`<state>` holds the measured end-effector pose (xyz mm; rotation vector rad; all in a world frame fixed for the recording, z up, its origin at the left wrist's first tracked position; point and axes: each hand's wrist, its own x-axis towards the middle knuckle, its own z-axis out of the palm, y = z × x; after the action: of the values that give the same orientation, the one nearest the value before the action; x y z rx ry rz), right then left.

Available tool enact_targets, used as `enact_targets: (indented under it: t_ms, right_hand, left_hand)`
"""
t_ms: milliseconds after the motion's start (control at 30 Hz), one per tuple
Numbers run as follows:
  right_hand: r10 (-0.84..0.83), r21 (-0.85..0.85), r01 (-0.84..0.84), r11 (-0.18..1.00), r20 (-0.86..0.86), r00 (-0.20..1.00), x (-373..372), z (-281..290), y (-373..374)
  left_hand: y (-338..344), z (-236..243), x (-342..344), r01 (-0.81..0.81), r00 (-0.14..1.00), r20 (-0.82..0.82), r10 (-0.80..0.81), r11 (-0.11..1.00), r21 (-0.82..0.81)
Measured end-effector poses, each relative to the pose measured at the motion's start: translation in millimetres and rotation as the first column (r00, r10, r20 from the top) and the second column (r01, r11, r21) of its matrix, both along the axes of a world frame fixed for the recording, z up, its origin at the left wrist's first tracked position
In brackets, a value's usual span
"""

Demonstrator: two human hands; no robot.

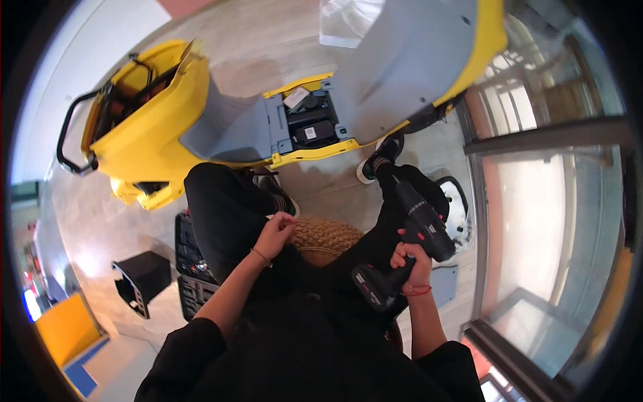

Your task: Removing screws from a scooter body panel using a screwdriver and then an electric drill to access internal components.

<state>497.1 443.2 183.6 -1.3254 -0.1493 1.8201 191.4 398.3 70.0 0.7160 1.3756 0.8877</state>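
Note:
My right hand [416,264] is wrapped round the grip of a black cordless drill [427,224] with red accents. Its chuck points away from me, and its battery base [375,287] hangs over my lap. My left hand [276,234] hovers by my left knee, fingers bent and pressed together; whatever may be in them is too small to make out. In front of me stands a yellow and grey scooter body [224,127]. Its footboard has an open compartment [309,120] with black parts and a small white-labelled piece inside.
Between my legs is a woven straw-coloured seat [325,238]. An open black tool case [192,258] lies beside my left leg, with a black plastic box-shaped part [151,278] farther left. Glass panels in dark frames [549,137] line the right side. Clear plastic wrapping [345,23] lies beyond the scooter.

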Motion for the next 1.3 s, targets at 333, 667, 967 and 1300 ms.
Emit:
enact_targets:
  t_ms: [333, 667, 967, 1300]
  right_hand:
    - [0.243, -0.036, -0.246, 0.969, 0.349, 0.905, -58.8, 22.4, 24.5]
    - [0.387, -0.198, -0.337, 0.921, 0.338, 0.858, -111.7, 15.8, 73.3]
    - [0.483, -0.237, -0.425, 0.874, 0.31, 0.819, -132.4, 5.9, 94.5]
    - [0.561, -0.251, -0.506, 0.825, 0.258, 0.787, -128.7, -2.8, 95.4]
  left_hand:
    - [111.3, -74.0, 17.6, -0.195, 0.949, 0.161, 0.27, 0.908, -0.371]
    - [156.1, -126.9, 19.8, -0.587, 0.378, 0.316, 0.87, 0.489, -0.645]
    - [147.3, -132.3, 14.5, -0.578, 0.379, 0.33, 0.864, 0.5, -0.645]
    - [165.6, -102.4, 10.0, -0.53, 0.368, 0.264, 0.892, 0.435, -0.728]
